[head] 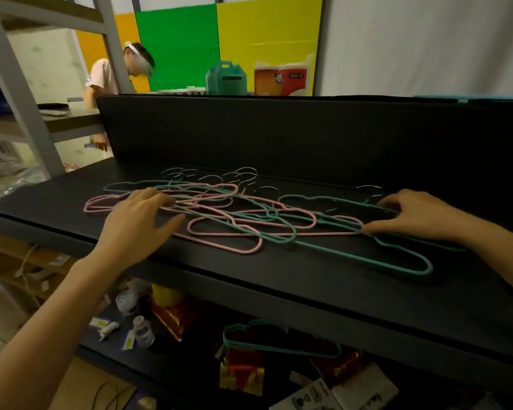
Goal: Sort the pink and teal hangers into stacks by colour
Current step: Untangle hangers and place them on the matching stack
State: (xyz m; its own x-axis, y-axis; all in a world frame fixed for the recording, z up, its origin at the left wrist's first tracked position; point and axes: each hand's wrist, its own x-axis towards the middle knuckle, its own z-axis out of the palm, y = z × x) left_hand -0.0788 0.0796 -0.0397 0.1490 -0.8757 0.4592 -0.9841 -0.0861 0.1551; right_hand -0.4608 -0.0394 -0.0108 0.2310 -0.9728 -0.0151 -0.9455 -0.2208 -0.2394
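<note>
A tangled pile of thin pink hangers (pixel 219 244) and teal hangers (pixel 367 258) lies on a black shelf (pixel 279 279), their metal hooks pointing to the back. My left hand (pixel 137 226) rests flat on the left end of the pile, fingers straight over pink and teal wires. At the right end, my right hand (pixel 412 214) has curled fingers on the hangers, the thumb tip touching a pink wire; whether it grips them is unclear.
A black back panel (pixel 279 134) rises behind the shelf. Below the shelf, a lower level holds another teal hanger (pixel 279 341), bottles and packets. Another person (pixel 116 78) stands at the far left beyond a grey metal rack (pixel 18 93).
</note>
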